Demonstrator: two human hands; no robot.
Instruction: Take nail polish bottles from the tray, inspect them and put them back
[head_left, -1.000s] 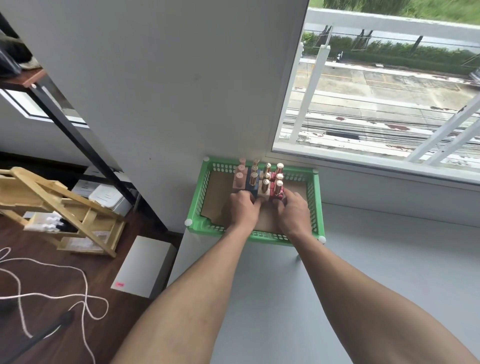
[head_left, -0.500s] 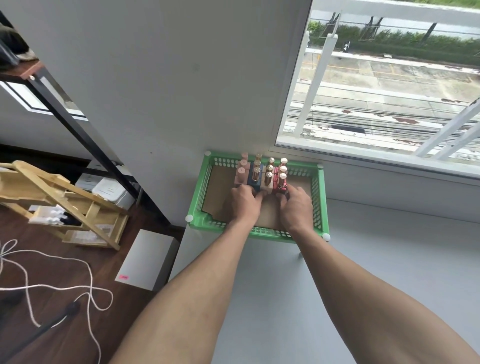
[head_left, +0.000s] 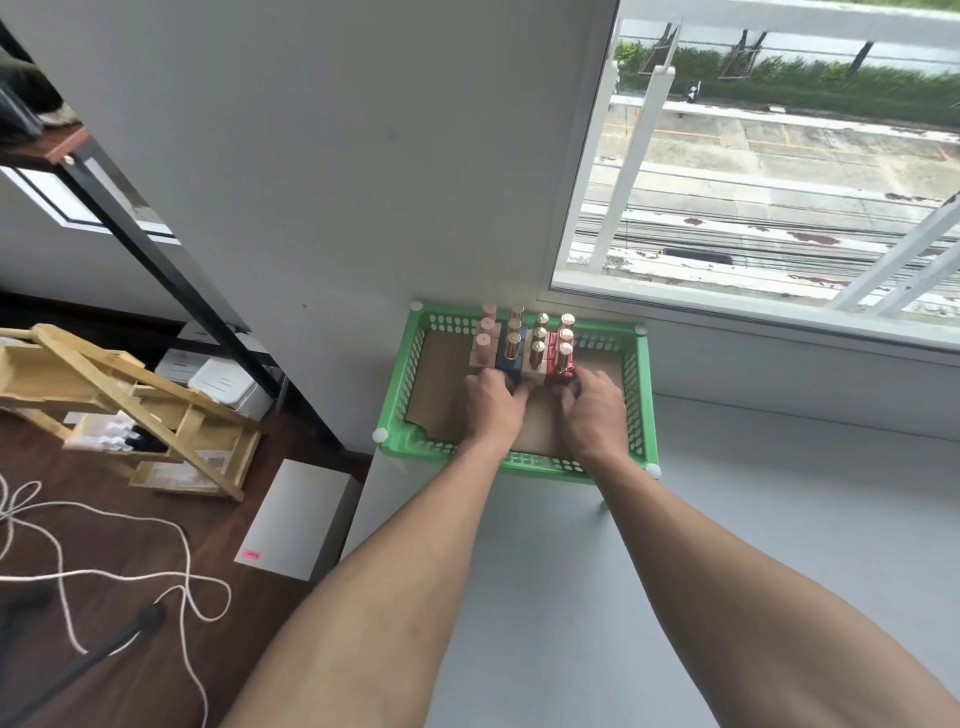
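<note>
A green plastic tray (head_left: 519, 460) with a cardboard floor stands on the grey surface against the wall. At its back, several nail polish bottles (head_left: 524, 348) stand upright in close rows: pink caps on the left, then gold caps on blue, beige and red bottles. Both hands reach into the tray. My left hand (head_left: 491, 405) is curled against the front pink and blue bottles, one finger touching the beige bottle (head_left: 535, 364). My right hand (head_left: 592, 410) has its fingertips on the base of the front red bottle (head_left: 563, 361). Both thumbs and any grip are hidden.
The white wall rises right behind the tray and a window sill (head_left: 779, 327) runs to the right. The grey surface (head_left: 597, 597) ends at the left, dropping to a wooden floor with a wooden rack (head_left: 130, 405), a white board (head_left: 296, 519), a white cord (head_left: 104, 571) and a black shelf leg (head_left: 171, 270).
The view has shifted slightly. Both hands stay pressed to the front row of bottles, and no bottle has visibly moved.
</note>
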